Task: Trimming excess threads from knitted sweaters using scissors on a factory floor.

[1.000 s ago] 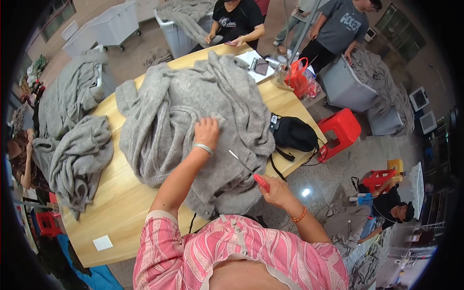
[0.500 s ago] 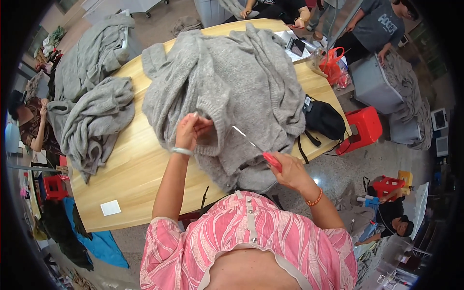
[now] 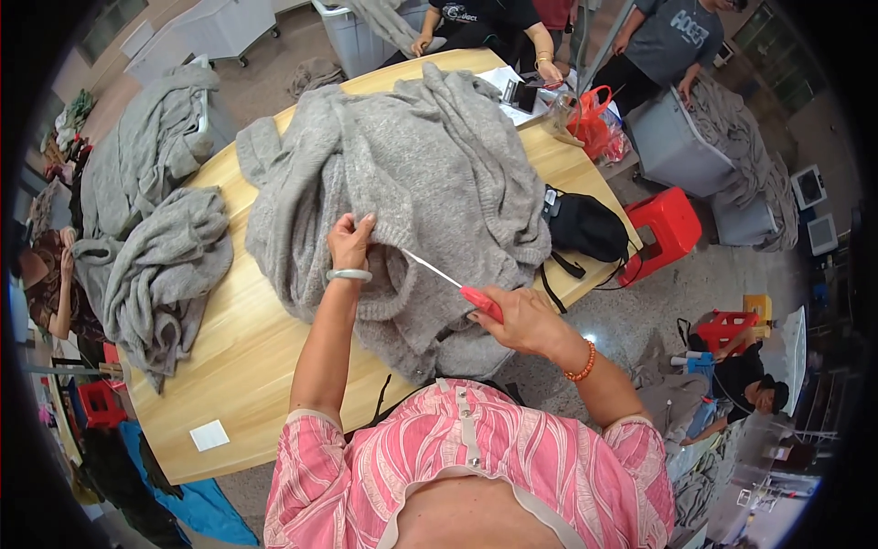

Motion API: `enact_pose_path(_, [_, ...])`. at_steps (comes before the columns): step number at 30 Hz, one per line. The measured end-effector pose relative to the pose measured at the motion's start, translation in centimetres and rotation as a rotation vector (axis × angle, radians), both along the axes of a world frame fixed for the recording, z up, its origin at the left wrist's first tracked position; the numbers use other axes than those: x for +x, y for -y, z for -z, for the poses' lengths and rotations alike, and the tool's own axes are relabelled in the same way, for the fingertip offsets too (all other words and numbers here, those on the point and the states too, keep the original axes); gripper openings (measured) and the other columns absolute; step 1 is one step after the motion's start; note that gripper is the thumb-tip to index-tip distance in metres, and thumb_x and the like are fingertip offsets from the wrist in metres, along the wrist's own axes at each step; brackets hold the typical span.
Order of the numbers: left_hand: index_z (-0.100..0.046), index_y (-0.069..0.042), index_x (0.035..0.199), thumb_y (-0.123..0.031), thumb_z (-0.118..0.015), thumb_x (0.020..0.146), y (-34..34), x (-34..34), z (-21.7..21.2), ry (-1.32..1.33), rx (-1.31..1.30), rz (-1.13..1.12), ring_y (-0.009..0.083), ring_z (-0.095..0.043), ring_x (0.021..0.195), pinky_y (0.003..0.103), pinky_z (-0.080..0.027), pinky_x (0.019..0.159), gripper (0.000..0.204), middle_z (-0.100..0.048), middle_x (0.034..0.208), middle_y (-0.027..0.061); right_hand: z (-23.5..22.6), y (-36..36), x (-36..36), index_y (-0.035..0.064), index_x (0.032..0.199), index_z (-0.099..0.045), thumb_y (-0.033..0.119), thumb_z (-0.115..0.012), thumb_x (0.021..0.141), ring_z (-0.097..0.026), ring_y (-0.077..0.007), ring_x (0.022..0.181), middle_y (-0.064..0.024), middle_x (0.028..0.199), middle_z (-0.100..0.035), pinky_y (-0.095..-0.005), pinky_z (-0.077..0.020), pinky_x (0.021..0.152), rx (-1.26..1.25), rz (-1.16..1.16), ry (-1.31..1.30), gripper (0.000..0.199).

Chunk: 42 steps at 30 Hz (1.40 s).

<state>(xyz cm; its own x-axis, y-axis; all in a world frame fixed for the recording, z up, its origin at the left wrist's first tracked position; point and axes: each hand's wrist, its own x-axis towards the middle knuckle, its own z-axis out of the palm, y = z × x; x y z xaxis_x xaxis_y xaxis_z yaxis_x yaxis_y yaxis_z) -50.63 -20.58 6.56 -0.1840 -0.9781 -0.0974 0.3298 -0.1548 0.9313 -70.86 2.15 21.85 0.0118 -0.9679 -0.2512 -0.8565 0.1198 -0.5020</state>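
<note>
A grey knitted sweater [image 3: 448, 156] lies heaped on the wooden table in front of me. My left hand [image 3: 349, 243], with a pale bangle at its wrist, is closed, thumb and fingers pinching the edge of a ribbed opening in the knit. My right hand [image 3: 529, 322] is wrapped round the red handle [image 3: 482, 303] of a tool with a long, thin metal shaft [image 3: 433, 268]. The shaft points up and left to the ribbed edge, just right of my left fingers. Its tip meets the knit there, and its exact shape is too small to make out.
More grey knitwear [image 3: 165, 265] lies at the table's left. A black bag [image 3: 590, 231] sits at the right edge by a red stool [image 3: 668, 233]. A white paper square [image 3: 209, 435] lies front left. Co-workers stand or sit around, near grey bins [image 3: 681, 146] of knitwear.
The tool's tip has come from open space over the sweater to the ribbed edge by my left hand. My left fingers now pinch that edge higher up. The whole view has shifted slightly.
</note>
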Motion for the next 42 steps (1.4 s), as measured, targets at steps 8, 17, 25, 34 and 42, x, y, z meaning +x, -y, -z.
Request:
enact_pose_path(8, [-0.060, -0.008, 0.079, -0.004, -0.071, 0.080, -1.7, 1.5, -0.4, -0.016, 0.046, 0.020, 0.0025, -0.045, 0.059, 0.018, -0.036, 0.055, 0.012, -0.056, 0.072, -0.0062, -0.5, 2.0, 0.0, 0.0101, 0.100, -0.057, 0.035, -0.058, 0.086, -0.063, -0.0392, 0.081, -0.0193, 0.081, -0.065, -0.0493, -0.0476, 0.075, -0.025, -0.011, -0.079, 0.029])
enact_pose_path(17, [-0.059, 0.002, 0.100, -0.029, -0.075, 0.078, 2.7, 0.3, -5.0, 0.620, -0.259, -0.029, 0.0052, -0.043, 0.058, 0.021, -0.037, 0.054, 0.041, -0.053, 0.070, -0.0039, 0.6, 2.9, -0.1, 0.0090, 0.109, -0.056, 0.031, -0.061, 0.085, -0.061, -0.0397, 0.075, -0.0200, 0.077, -0.062, -0.0499, -0.0475, 0.068, -0.134, -0.051, 0.077, 0.033])
enact_pose_path(25, [-0.058, -0.006, 0.071, -0.019, -0.072, 0.080, 5.6, -0.1, -0.9, 0.284, -0.084, -0.015, 0.0033, -0.039, 0.061, 0.022, -0.033, 0.055, 0.021, -0.050, 0.067, -0.0072, -0.4, 5.4, -0.3, 0.0078, 0.103, -0.055, 0.031, -0.058, 0.086, -0.064, -0.0405, 0.078, -0.0213, 0.077, -0.064, -0.0494, -0.0485, 0.070, -0.046, -0.075, -0.062, 0.029])
enact_pose_path(34, [-0.062, 0.001, 0.096, -0.020, -0.073, 0.080, 9.3, -0.8, -4.1, 0.478, 0.008, -0.165, 0.0072, -0.052, 0.065, 0.021, -0.042, 0.060, 0.028, -0.062, 0.081, 0.0009, 0.0, 7.4, -0.8, 0.0082, 0.106, -0.056, 0.031, -0.059, 0.087, -0.062, -0.0411, 0.077, -0.0221, 0.078, -0.063, -0.0486, -0.0487, 0.067, -0.159, -0.017, 0.064, 0.030])
enact_pose_path(42, [-0.064, 0.000, 0.085, -0.016, -0.071, 0.081, 11.6, 0.0, -0.4, 0.240, -0.015, 0.006, 0.0064, -0.051, 0.060, 0.021, -0.041, 0.057, 0.018, -0.062, 0.074, -0.0005, -0.5, 10.9, -1.0, 0.0047, 0.103, -0.056, 0.032, -0.058, 0.087, -0.063, -0.0412, 0.082, -0.0219, 0.081, -0.065, -0.0500, -0.0482, 0.073, -0.100, -0.043, -0.072, 0.032])
